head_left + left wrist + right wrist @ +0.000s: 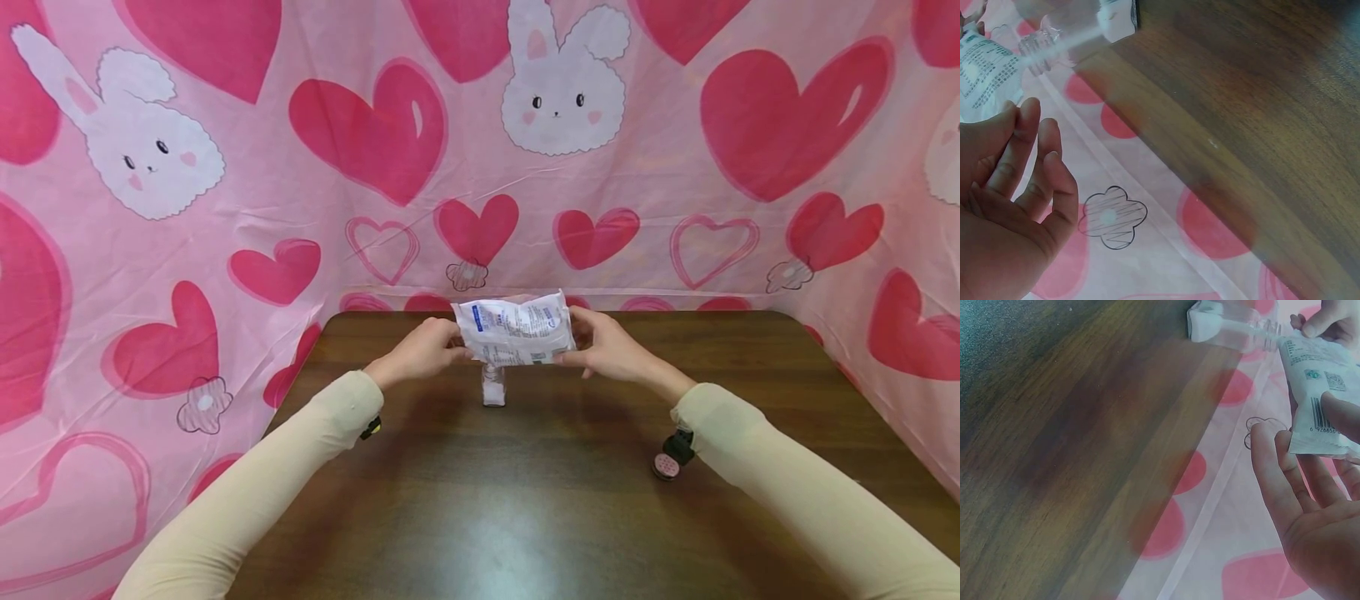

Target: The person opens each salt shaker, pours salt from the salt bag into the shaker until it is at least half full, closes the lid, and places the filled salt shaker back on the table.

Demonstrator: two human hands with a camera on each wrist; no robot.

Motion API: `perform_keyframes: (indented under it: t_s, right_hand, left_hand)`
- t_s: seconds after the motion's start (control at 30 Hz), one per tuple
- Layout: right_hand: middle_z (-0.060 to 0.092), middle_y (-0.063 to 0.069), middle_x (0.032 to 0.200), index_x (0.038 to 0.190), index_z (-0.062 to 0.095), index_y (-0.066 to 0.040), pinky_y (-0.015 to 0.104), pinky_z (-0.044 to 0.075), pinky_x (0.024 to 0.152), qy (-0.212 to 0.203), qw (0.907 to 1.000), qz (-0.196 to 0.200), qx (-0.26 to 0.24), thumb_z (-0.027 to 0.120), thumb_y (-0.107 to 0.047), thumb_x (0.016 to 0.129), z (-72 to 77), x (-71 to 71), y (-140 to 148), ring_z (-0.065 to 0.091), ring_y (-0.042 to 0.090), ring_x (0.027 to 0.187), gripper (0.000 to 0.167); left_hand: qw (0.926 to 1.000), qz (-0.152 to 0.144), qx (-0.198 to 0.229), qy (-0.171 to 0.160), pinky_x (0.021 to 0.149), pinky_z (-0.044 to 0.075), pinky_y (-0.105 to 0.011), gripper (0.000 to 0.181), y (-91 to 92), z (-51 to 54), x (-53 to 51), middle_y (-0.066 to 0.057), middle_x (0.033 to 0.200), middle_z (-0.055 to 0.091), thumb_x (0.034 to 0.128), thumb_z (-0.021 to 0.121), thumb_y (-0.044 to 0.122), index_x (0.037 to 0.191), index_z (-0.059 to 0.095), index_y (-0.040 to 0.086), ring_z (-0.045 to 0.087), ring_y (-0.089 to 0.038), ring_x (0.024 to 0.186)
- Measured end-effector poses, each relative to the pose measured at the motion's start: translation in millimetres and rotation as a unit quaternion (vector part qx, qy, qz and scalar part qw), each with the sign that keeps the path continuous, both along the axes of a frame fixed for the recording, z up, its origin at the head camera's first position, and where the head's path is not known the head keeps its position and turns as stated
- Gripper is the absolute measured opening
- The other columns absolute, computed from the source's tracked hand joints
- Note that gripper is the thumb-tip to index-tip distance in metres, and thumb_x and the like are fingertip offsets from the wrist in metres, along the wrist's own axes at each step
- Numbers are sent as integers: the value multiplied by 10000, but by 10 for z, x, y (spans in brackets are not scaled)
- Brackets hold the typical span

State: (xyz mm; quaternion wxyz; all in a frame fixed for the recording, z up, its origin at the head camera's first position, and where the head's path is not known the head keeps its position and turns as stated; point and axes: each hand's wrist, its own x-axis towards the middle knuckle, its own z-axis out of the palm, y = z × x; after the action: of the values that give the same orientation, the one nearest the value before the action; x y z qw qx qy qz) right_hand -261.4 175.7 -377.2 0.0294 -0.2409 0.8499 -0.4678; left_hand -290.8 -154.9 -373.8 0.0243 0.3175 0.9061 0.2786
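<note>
A white printed packet is held tilted above a small clear bottle. My left hand pinches the packet's left end between thumb and fingers. At the other end my right hand grips it, thumb on the printed face and fingers beneath, as the right wrist view shows. The bottle stands upright without a lid, its threaded neck just under the packet's lower corner. A thin white stream runs from packet to bottle, and white powder lies inside at the bottom.
All this is over a dark brown wooden table. A pink round piece with small dots shows beside the black right wrist camera; whether it rests on the table I cannot tell. A pink cloth with hearts and rabbits hangs behind and at both sides.
</note>
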Motion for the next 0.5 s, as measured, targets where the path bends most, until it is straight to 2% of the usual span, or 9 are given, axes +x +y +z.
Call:
perform_keyframes:
  t_s: [0.27,0.5]
  right_hand:
    - [707,193,1143,1455,527,-16,500,592,560,-39,9999,61,-93,867,-75,872,-3,7,10,664,310,907,678]
    - [707,187,1145,1455,524,-15,486,592,556,-20,9999,48,-102,865,-82,875,5,12,14,664,298,900,677]
  left_hand:
    - [9998,-75,-42,177,717,530,-336,131,22,8,-13,-40,920,768,955,786,83,1076,792,33,591,-112,740]
    - [9998,-64,-38,194,705,526,-329,114,25,12,-17,-7,877,755,951,790,84,1053,792,32,587,-106,727]
